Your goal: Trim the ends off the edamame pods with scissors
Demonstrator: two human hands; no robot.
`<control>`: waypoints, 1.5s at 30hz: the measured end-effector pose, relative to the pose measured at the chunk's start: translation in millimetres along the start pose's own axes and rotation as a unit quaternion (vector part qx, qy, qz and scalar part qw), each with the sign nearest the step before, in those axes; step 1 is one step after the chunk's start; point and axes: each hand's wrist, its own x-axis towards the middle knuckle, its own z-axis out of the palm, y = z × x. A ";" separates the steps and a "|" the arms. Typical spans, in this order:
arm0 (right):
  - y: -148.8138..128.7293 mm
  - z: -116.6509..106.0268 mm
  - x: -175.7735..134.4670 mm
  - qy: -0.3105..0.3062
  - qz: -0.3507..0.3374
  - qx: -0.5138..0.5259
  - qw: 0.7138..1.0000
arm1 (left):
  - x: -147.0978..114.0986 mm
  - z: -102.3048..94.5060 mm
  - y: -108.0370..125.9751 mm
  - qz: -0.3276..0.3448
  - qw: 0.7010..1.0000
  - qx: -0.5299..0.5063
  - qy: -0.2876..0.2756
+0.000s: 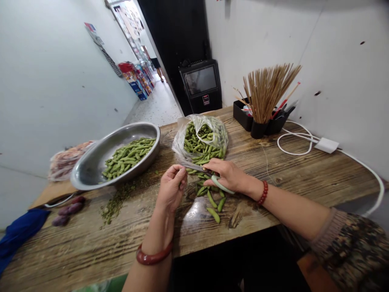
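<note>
My right hand (226,174) is closed around a pair of scissors (221,185) with pale green handles. The blades point left, their tips close to the fingers of my left hand (173,182). Those fingers are pinched together; whatever they hold is hidden. Loose green soybean pods (213,215) lie on the wooden table below my right hand. More pods spill from an open clear plastic bag (179,140) just beyond both hands. To the left, a metal basin (91,168) holds a heap of pods. Small green trimmings (114,207) are scattered beside it.
Black holders (258,129) with a bundle of thin sticks (267,93) stand at the back right, near a white cable with a white adapter (326,145). Purple-red bulbs (71,209) and a blue cloth (22,227) lie left. A bagged item (65,162) sits behind the basin.
</note>
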 end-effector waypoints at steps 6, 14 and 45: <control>8.6 -2.8 0.9 0.086 0.015 0.008 0.996 | 3.7 -4.1 2.8 -0.010 0.998 -0.062 0.014; 6.8 -4.9 0.7 0.074 0.017 0.007 0.997 | 1.5 -3.2 1.7 -0.068 0.996 0.056 -0.025; 4.9 -4.7 0.3 0.066 0.028 -0.005 0.997 | -1.3 -11.2 0.0 0.039 0.783 0.580 -0.223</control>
